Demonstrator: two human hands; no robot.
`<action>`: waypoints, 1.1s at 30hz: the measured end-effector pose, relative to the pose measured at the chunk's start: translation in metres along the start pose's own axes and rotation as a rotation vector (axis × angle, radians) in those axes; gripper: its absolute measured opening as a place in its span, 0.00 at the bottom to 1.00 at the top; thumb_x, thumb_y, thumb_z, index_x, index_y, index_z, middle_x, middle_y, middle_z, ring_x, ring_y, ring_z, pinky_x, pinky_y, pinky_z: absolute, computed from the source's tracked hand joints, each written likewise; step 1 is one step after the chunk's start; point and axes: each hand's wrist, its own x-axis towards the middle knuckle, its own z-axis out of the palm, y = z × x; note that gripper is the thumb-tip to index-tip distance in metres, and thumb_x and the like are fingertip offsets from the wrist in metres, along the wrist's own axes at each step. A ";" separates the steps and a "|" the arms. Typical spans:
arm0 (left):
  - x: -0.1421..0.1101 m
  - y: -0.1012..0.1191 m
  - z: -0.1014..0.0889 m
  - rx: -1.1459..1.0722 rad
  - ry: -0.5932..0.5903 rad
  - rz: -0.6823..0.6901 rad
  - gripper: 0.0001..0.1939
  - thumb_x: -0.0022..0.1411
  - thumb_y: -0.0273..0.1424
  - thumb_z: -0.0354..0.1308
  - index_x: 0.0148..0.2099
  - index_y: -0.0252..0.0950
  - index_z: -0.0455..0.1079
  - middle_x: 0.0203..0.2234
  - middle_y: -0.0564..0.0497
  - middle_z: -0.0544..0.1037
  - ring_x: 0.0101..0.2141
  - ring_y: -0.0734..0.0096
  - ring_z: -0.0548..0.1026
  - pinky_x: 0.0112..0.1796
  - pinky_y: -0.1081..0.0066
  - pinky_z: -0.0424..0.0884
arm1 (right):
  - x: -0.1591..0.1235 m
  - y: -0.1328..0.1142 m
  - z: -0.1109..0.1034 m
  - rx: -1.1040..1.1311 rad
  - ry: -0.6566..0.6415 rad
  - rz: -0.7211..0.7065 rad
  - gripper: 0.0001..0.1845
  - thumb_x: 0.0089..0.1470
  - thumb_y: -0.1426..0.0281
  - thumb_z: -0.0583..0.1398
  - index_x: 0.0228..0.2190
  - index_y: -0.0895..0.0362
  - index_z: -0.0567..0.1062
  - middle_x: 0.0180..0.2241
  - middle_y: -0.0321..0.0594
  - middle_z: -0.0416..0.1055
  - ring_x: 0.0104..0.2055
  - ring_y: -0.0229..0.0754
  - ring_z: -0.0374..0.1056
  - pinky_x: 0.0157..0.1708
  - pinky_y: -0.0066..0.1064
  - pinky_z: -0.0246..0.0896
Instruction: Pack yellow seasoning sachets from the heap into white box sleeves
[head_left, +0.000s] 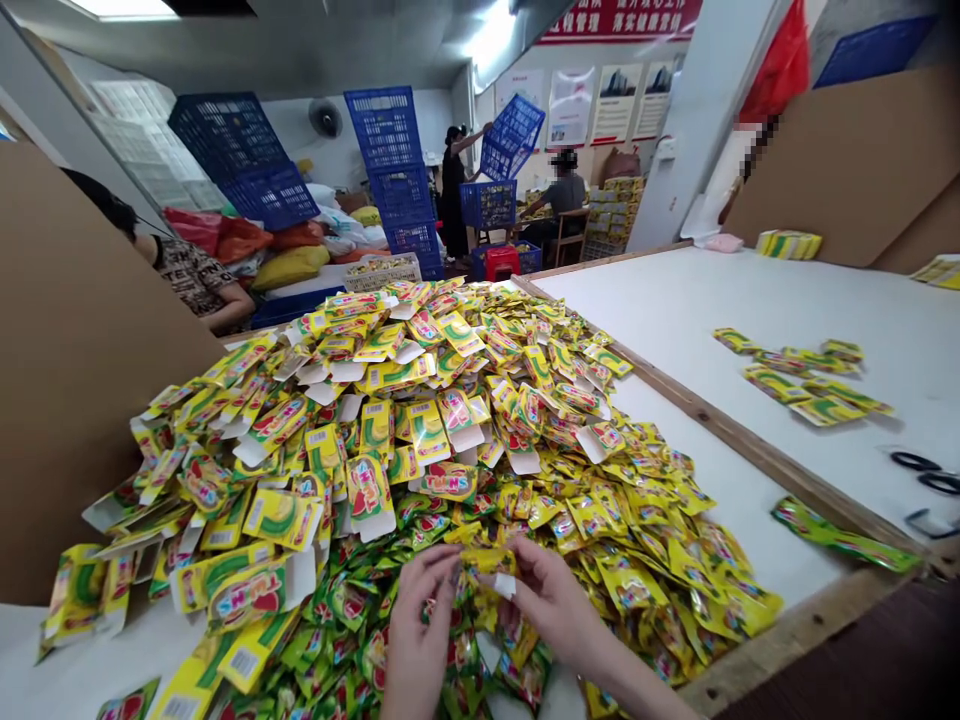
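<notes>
Both hands meet over the near middle of a big heap. My left hand point(424, 610) pinches the left end of a small yellow pack point(487, 560). Closed on the pack's right end is my right hand point(551, 600), with something white at its thumb. Whether the pack is a carton or a sachet, I cannot tell. Beneath the hands lie green sachets point(337, 620) with a watermelon print. Yellow sachets point(637, 580) spread to the right. Small yellow cartons point(367, 485), many with white flaps open, pile up to the left and behind.
A wooden strip point(675, 395) divides the white table point(645, 290). Beyond it lie several yellow packs point(806, 385), scissors point(919, 465) and a long green packet point(840, 535). Cardboard point(90, 330) stands at left beside a seated person point(199, 275). Blue crates point(401, 190) and two people are behind.
</notes>
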 end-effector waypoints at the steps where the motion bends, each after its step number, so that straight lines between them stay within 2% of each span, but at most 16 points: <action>1: 0.012 0.005 -0.006 0.146 -0.053 0.113 0.14 0.61 0.34 0.48 0.45 0.38 0.70 0.44 0.44 0.72 0.48 0.61 0.69 0.48 0.60 0.67 | -0.003 -0.001 -0.007 -0.131 0.007 -0.023 0.07 0.53 0.68 0.56 0.34 0.56 0.70 0.27 0.36 0.70 0.27 0.39 0.65 0.27 0.29 0.63; 3: 0.042 0.013 -0.014 0.457 -0.152 0.327 0.19 0.61 0.27 0.46 0.54 0.41 0.63 0.50 0.45 0.68 0.54 0.61 0.62 0.53 0.57 0.61 | -0.011 -0.002 -0.018 -0.372 0.025 -0.090 0.09 0.52 0.72 0.55 0.36 0.56 0.71 0.33 0.40 0.72 0.36 0.44 0.67 0.38 0.35 0.62; 5: 0.074 0.016 -0.016 0.770 -0.227 0.515 0.28 0.56 0.21 0.47 0.59 0.40 0.56 0.57 0.44 0.61 0.60 0.56 0.51 0.57 0.51 0.52 | -0.016 -0.004 -0.024 -0.458 0.023 -0.134 0.11 0.51 0.74 0.55 0.37 0.56 0.72 0.36 0.42 0.72 0.41 0.46 0.66 0.44 0.38 0.59; 7: 0.100 0.015 -0.013 0.967 -0.268 0.609 0.29 0.52 0.19 0.51 0.58 0.36 0.58 0.60 0.40 0.56 0.61 0.51 0.46 0.58 0.47 0.45 | -0.017 -0.005 -0.026 -0.340 0.040 -0.105 0.09 0.51 0.71 0.55 0.36 0.56 0.72 0.39 0.44 0.70 0.38 0.44 0.68 0.38 0.35 0.64; 9: 0.111 0.013 -0.006 1.031 -0.293 0.666 0.26 0.52 0.23 0.55 0.55 0.34 0.62 0.61 0.39 0.54 0.61 0.50 0.46 0.58 0.46 0.41 | -0.014 -0.008 -0.027 -0.102 0.085 -0.010 0.11 0.51 0.65 0.57 0.37 0.55 0.71 0.46 0.45 0.66 0.30 0.40 0.69 0.27 0.32 0.67; 12: 0.097 0.014 0.002 1.014 -0.278 0.813 0.27 0.53 0.31 0.58 0.57 0.40 0.60 0.61 0.42 0.54 0.62 0.50 0.42 0.58 0.46 0.36 | -0.006 -0.014 -0.030 0.207 0.137 0.126 0.21 0.45 0.61 0.62 0.42 0.54 0.70 0.48 0.45 0.65 0.20 0.34 0.69 0.19 0.29 0.65; 14: 0.074 0.016 0.001 0.981 -0.260 0.940 0.29 0.55 0.32 0.56 0.59 0.44 0.55 0.63 0.46 0.50 0.62 0.52 0.37 0.58 0.47 0.31 | -0.001 -0.016 -0.031 0.273 0.113 0.152 0.24 0.42 0.60 0.64 0.42 0.55 0.70 0.36 0.41 0.72 0.20 0.36 0.69 0.19 0.28 0.66; 16: 0.050 0.017 -0.002 0.878 -0.231 0.954 0.30 0.57 0.28 0.54 0.60 0.50 0.51 0.65 0.51 0.38 0.62 0.53 0.33 0.58 0.48 0.30 | 0.000 -0.015 -0.029 0.299 0.072 0.146 0.22 0.41 0.60 0.66 0.37 0.58 0.72 0.24 0.35 0.71 0.17 0.35 0.67 0.17 0.26 0.65; 17: 0.039 0.017 -0.004 0.783 -0.200 0.870 0.32 0.57 0.26 0.53 0.61 0.51 0.49 0.65 0.52 0.32 0.62 0.52 0.31 0.58 0.47 0.32 | 0.000 -0.015 -0.027 0.319 0.069 0.136 0.20 0.40 0.59 0.66 0.34 0.58 0.72 0.21 0.33 0.70 0.15 0.34 0.66 0.15 0.25 0.64; 19: 0.022 0.015 -0.005 0.458 -0.146 0.540 0.38 0.56 0.28 0.55 0.63 0.50 0.39 0.64 0.51 0.26 0.62 0.49 0.30 0.57 0.46 0.41 | -0.003 -0.011 -0.020 0.390 0.086 0.127 0.17 0.42 0.60 0.65 0.31 0.59 0.71 0.19 0.31 0.68 0.13 0.31 0.63 0.13 0.22 0.62; 21: 0.010 0.014 -0.002 -0.022 -0.161 0.139 0.45 0.53 0.37 0.59 0.65 0.43 0.35 0.64 0.42 0.38 0.62 0.47 0.40 0.55 0.49 0.53 | -0.008 -0.007 -0.012 0.487 0.059 0.159 0.16 0.44 0.59 0.64 0.30 0.58 0.70 0.20 0.30 0.68 0.13 0.30 0.63 0.12 0.21 0.60; 23: 0.004 0.015 0.005 -0.503 -0.218 -0.232 0.44 0.48 0.45 0.61 0.62 0.37 0.47 0.58 0.36 0.60 0.57 0.46 0.58 0.50 0.53 0.63 | -0.012 -0.006 -0.006 0.535 -0.054 0.220 0.17 0.46 0.59 0.63 0.32 0.58 0.69 0.20 0.31 0.68 0.13 0.31 0.64 0.12 0.20 0.61; 25: 0.000 0.019 0.011 -0.820 -0.165 -0.519 0.34 0.46 0.46 0.62 0.53 0.35 0.64 0.48 0.37 0.73 0.48 0.49 0.71 0.45 0.56 0.69 | -0.016 -0.009 -0.006 0.483 -0.127 0.227 0.17 0.45 0.60 0.64 0.33 0.59 0.69 0.21 0.32 0.69 0.14 0.32 0.66 0.13 0.21 0.62; 27: -0.002 0.025 0.014 -0.913 -0.048 -0.644 0.25 0.43 0.41 0.66 0.42 0.34 0.71 0.39 0.42 0.79 0.40 0.55 0.76 0.42 0.61 0.70 | -0.016 -0.020 -0.013 0.380 -0.060 0.148 0.16 0.46 0.61 0.63 0.35 0.58 0.69 0.21 0.31 0.68 0.16 0.32 0.66 0.16 0.22 0.64; 29: -0.004 0.028 0.016 -0.861 -0.034 -0.635 0.22 0.37 0.37 0.70 0.35 0.33 0.73 0.32 0.45 0.80 0.34 0.60 0.77 0.39 0.66 0.71 | -0.015 -0.034 -0.022 0.293 0.082 0.013 0.15 0.49 0.61 0.61 0.37 0.56 0.69 0.19 0.30 0.66 0.16 0.32 0.65 0.17 0.23 0.64; 33: -0.014 0.030 0.022 -0.709 -0.304 -0.561 0.27 0.33 0.36 0.71 0.39 0.33 0.71 0.29 0.46 0.79 0.31 0.62 0.75 0.35 0.66 0.70 | -0.008 -0.056 -0.027 0.128 0.204 -0.245 0.10 0.53 0.65 0.58 0.38 0.53 0.68 0.28 0.35 0.66 0.18 0.31 0.61 0.15 0.23 0.60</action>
